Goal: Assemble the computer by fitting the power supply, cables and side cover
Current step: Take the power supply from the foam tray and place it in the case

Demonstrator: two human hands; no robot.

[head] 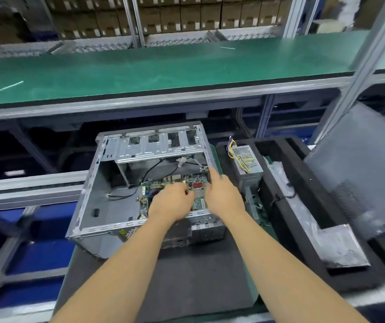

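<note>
Factory assembly line, green conveyor belt (163, 68), stacked cartons (186, 17)

Both hands (171, 201) inside open computer case (98, 183), left perhaps pinching

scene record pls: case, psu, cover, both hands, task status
case: open, on its side on the dark mat
psu: outside the case, standing in the black foam tray to its right, wires loose on top
cover: off, leaning at far right
left hand: inside the case over the motherboard, fingers curled; what it holds is unclear
right hand: on the case's right wall, index finger extended
status: psu and cover not yet fitted
</note>
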